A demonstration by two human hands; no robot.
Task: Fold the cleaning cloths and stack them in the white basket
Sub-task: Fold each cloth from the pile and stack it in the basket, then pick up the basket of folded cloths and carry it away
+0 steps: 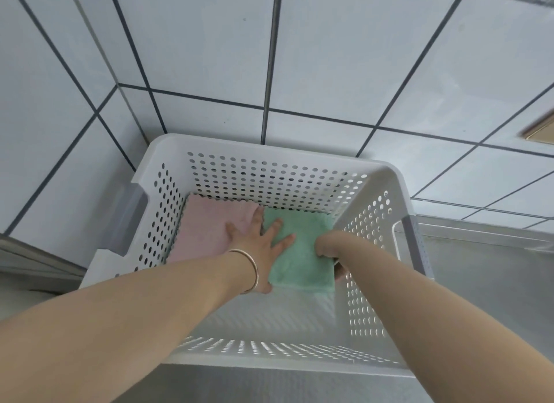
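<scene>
Both arms reach into the white basket (269, 151), where a pink cloth (207, 228) lies at the far-left corner beside a green cloth (302, 252). The left hand (257, 237) presses flat, fingers spread across both cloths. The right hand (326, 246) grips the green cloth's right edge.

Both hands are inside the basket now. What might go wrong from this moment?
The green cloth lies beside the pink cloth, not on it, so no stack forms. The right hand grips the green cloth's edge and may drag the fold open when it withdraws. The left hand, spread across both, may shift the pink one.
</scene>
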